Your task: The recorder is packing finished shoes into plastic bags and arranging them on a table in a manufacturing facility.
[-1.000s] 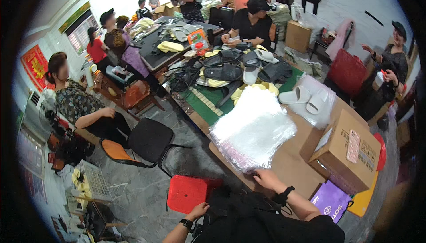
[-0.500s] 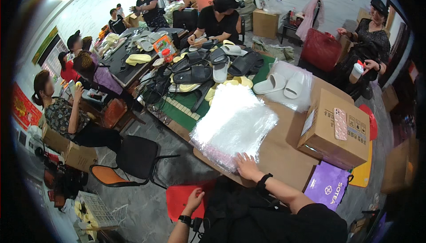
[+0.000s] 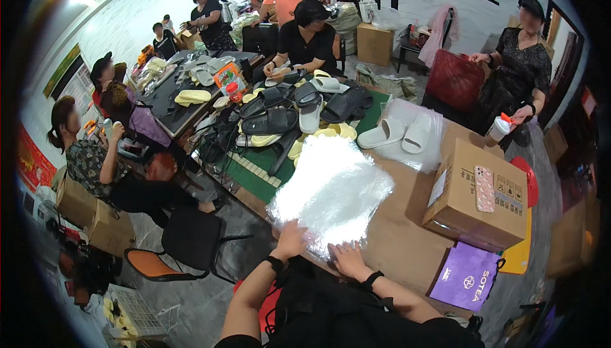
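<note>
A stack of clear, shiny plastic bags [image 3: 331, 189] lies on the brown tabletop in front of me, glaring with reflected light. My left hand [image 3: 291, 240] rests at its near left corner, fingers stretched over the plastic. Flat on the near edge of the same stack is my right hand [image 3: 348, 259], with its fingers spread. Just beyond the bags, black, grey and yellow slippers [image 3: 273, 122] are heaped on a green mat [image 3: 251, 179]. A pair of off-white slippers [image 3: 417, 133] lies on clear plastic to the right of the heap.
A cardboard box [image 3: 458, 214] carrying a phone [image 3: 484, 189] stands on the right, beside a purple bag [image 3: 459, 275]. A black chair [image 3: 191, 240] is at my left. Co-workers sit and stand around the tables; one at right holds a cup [image 3: 499, 128].
My left hand has come up from beside the red stool onto the near left corner of the bags. My right hand stays on their near edge. The person at right has lowered the cup.
</note>
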A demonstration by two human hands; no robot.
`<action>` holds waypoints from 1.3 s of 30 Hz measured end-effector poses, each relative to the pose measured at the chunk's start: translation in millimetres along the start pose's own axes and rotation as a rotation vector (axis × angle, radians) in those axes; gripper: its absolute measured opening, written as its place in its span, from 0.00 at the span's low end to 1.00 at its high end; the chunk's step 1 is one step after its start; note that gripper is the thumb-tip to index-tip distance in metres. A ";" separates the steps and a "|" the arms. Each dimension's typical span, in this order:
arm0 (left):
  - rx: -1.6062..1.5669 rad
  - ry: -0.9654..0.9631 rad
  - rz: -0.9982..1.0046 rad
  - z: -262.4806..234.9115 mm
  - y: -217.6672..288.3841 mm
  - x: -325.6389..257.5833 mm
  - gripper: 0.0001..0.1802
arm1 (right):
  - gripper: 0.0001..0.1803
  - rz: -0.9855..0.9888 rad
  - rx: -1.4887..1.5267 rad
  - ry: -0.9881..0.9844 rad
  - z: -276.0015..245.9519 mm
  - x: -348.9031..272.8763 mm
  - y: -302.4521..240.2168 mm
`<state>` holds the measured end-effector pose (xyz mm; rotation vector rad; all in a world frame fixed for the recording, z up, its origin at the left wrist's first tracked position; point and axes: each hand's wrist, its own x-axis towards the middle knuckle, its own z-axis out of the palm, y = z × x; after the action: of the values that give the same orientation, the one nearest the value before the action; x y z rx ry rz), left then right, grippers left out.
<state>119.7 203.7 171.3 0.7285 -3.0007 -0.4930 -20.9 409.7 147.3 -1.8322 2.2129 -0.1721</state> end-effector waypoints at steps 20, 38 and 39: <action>-0.886 0.480 -0.213 -119.0 -230.5 271.5 0.32 | 0.39 0.518 0.512 -0.140 -32.3 138.3 -47.0; -1.503 0.222 -0.622 -152.7 -271.6 421.9 0.30 | 0.39 0.840 0.382 -0.066 24.2 145.5 -72.3; -1.541 0.167 -0.622 -155.0 -275.1 420.1 0.27 | 0.40 0.852 0.402 -0.064 20.9 143.8 -73.8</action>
<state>-118.8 -263.0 209.5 1.2010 -1.3236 -2.0970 30.3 256.3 128.1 -0.6030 2.4638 -0.3398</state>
